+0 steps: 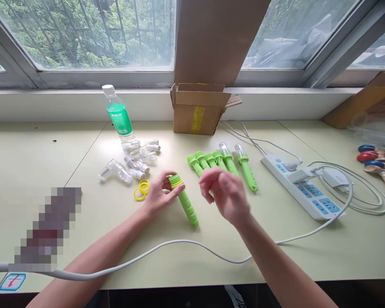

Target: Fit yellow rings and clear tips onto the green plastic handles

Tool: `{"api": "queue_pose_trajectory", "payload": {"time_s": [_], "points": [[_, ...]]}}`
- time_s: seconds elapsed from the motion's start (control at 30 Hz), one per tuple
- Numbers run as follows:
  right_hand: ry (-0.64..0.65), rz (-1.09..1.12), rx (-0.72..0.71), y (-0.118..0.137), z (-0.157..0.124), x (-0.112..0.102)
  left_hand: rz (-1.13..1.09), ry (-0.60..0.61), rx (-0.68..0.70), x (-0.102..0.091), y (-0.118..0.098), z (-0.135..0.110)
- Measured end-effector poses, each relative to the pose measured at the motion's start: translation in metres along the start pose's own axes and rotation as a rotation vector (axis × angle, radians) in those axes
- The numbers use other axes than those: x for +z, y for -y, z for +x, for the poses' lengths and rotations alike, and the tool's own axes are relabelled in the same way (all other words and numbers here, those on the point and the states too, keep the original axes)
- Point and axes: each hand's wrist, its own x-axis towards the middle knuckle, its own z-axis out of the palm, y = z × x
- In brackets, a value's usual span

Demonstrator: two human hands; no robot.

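My left hand (158,194) is closed around the top of a green ribbed handle (185,202), which has a yellow ring at its threaded end and rests its lower end on the table. My right hand (223,191) hovers just right of it, fingers loosely spread and blurred, holding nothing I can see. Behind my hands lies a row of several green handles (226,164), two of them with clear caps. Left of my left hand lie yellow rings (141,189) and a cluster of clear plastic caps (137,159).
A water bottle (118,113) with a green label stands at the back, next to an open cardboard box (197,109). A white power strip (303,188) with cables lies at right; one white cable (179,244) crosses in front. Wooden toys (377,164) sit at far right.
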Motion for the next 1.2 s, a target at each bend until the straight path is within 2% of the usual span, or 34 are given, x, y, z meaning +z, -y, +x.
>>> {"api": "queue_pose_trajectory", "payload": {"time_s": [0.07, 0.17, 0.33, 0.43, 0.53, 0.73, 0.97, 1.2], "points": [[0.075, -0.226, 0.004, -0.023, -0.011, 0.005, -0.012, 0.009, -0.003, 0.0, 0.0, 0.0], [0.157, -0.493, -0.091, -0.042, -0.025, 0.011, -0.03, 0.018, -0.004, 0.0, 0.001, -0.001], [0.221, -0.81, -0.294, -0.052, -0.036, 0.019, -0.024, 0.011, 0.002, 0.001, 0.003, -0.001], [0.199, -0.926, -0.352, -0.059, -0.038, 0.021, -0.026, 0.001, 0.02, 0.002, 0.003, 0.0], [0.133, -0.935, -0.313, -0.067, -0.039, 0.02, -0.021, -0.002, 0.031, 0.002, 0.003, 0.0], [0.059, -0.873, -0.134, -0.079, -0.036, 0.015, 0.001, -0.011, 0.039, 0.001, 0.001, 0.0], [0.098, -0.819, 0.057, -0.081, -0.03, 0.014, -0.019, -0.121, 0.08, 0.0, 0.004, 0.002], [0.162, -0.916, 0.086, -0.076, -0.028, 0.016, 0.002, -0.117, 0.125, 0.0, 0.004, 0.001]]}}
